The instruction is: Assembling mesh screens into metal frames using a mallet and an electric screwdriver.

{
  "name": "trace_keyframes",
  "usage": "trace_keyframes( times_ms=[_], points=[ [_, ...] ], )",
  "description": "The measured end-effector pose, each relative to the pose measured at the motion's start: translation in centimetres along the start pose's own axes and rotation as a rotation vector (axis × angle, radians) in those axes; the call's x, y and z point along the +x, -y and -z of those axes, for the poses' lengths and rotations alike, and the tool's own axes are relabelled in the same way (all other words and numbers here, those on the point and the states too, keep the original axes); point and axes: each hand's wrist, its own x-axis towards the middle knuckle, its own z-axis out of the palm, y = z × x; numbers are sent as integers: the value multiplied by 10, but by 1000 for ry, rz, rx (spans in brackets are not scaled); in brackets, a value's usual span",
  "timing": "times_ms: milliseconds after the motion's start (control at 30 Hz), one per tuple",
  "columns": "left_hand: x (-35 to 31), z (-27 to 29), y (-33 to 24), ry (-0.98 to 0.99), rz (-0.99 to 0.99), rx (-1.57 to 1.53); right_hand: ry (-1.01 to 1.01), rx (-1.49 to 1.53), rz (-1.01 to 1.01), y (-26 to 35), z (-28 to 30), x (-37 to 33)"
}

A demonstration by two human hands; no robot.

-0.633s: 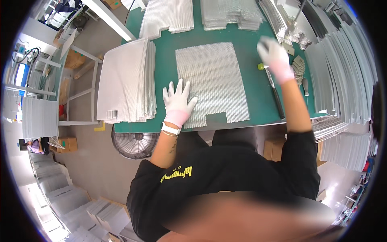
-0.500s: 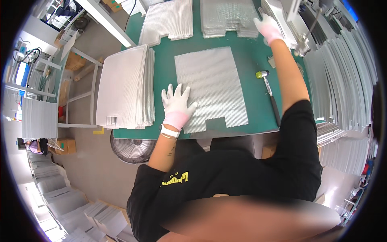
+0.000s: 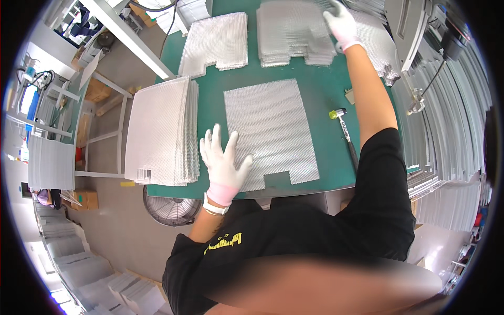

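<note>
My left hand (image 3: 223, 165), in a white glove with a pink cuff, has its fingers spread at the left edge of a single silvery mesh sheet (image 3: 273, 131). This sheet lies flat on the green tabletop, with a notch in its near edge. Farther off, my gloved right hand (image 3: 342, 27) reaches to the right edge of a stack of notched mesh sheets (image 3: 286, 34). Its fingers appear to grip the edge of a top sheet, which is smeared by motion. The fingertips' exact hold is hard to see.
A thick mesh stack (image 3: 157, 131) stands on the left, with another stack (image 3: 215, 42) behind it. A mallet (image 3: 344, 134) with a yellow-and-black head lies on the right. More mesh (image 3: 375, 44) lies beyond my right forearm, beside a metal fixture (image 3: 417, 102). A floor fan (image 3: 173, 210) is below.
The view has shifted, so the table sits lower in it. My left hand has slid toward the sheet's left edge. At the far stack, the top has begun to move beside my right hand.
</note>
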Motion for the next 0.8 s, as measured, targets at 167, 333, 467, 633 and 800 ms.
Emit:
trace_keyframes(
  times_ms=[167, 333, 467, 633, 800],
  points=[
    [-13, -2, 2, -44, 16, -108, 162, 755, -79, -43, 18, 25],
    [-4, -7, 3, -40, -76, -206, 152, 561, -21, -188, 76, 55],
    [-18, -4, 4, -40, -34, -203, 443, -31, -208, -90, 26, 6],
    [-26, -4, 0, -16, -47, -291, 114, 499, -192, -42, 47, -16],
    [-30, -1, -1, -6, -64, -336, 82, 532, -164, -63, 68, -21]
  ],
)
